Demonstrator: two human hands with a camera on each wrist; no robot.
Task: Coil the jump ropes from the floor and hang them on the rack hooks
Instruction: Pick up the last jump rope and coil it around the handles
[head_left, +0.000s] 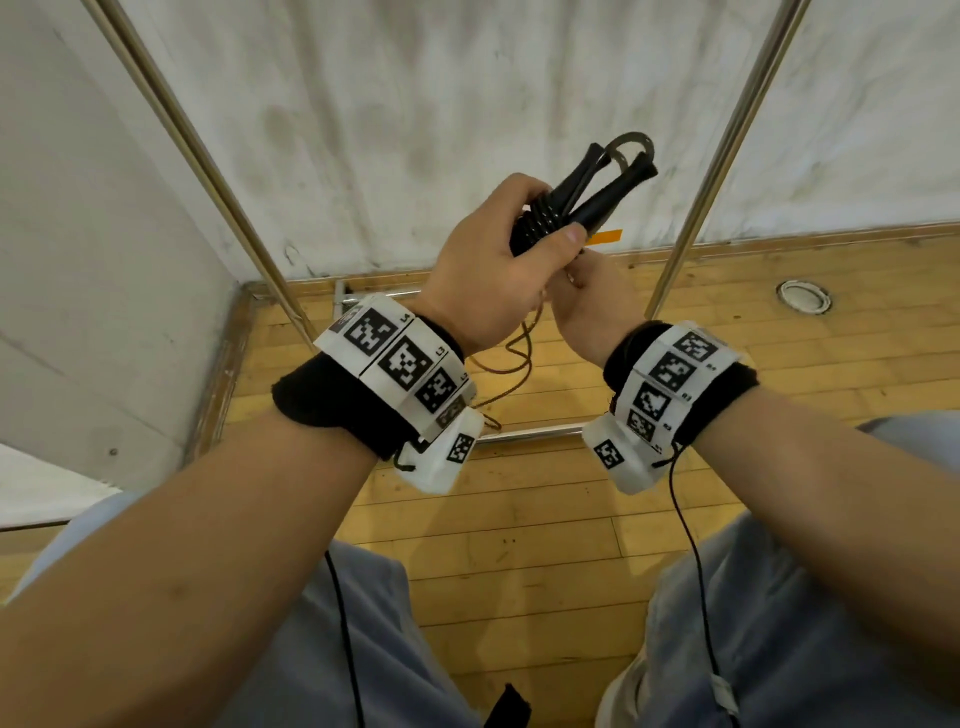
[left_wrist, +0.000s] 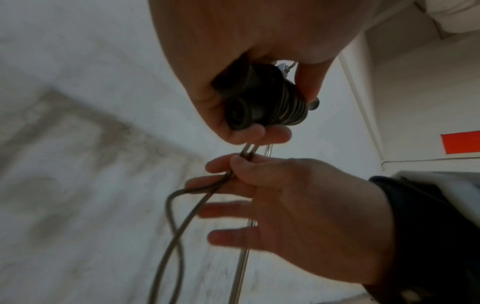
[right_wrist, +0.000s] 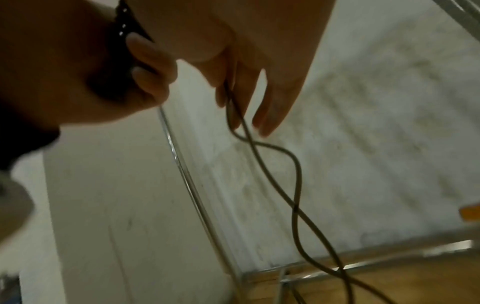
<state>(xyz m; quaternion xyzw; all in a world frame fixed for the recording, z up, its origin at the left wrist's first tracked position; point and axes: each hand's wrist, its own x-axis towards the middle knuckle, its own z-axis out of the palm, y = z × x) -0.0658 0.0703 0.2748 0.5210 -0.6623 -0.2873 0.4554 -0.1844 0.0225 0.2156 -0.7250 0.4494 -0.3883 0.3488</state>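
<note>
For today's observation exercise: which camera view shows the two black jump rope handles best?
The head view: both handles show lengthwise in the left hand. The left wrist view shows only their butt ends; the right wrist view barely shows them.

The head view is bright and evenly lit, sharp at the centre, its straight rack poles (head_left: 727, 156) bowed toward the edges. Both wrist views are dim and grainy — soft focus, motion blur smearing the fingers (left_wrist: 226, 238) and wall (right_wrist: 389, 102).

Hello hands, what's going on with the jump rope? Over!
Left hand grips both handles, rope wound round them. Right hand pinches the loose rope below. Not hung yet. Nothing in the way.
</note>
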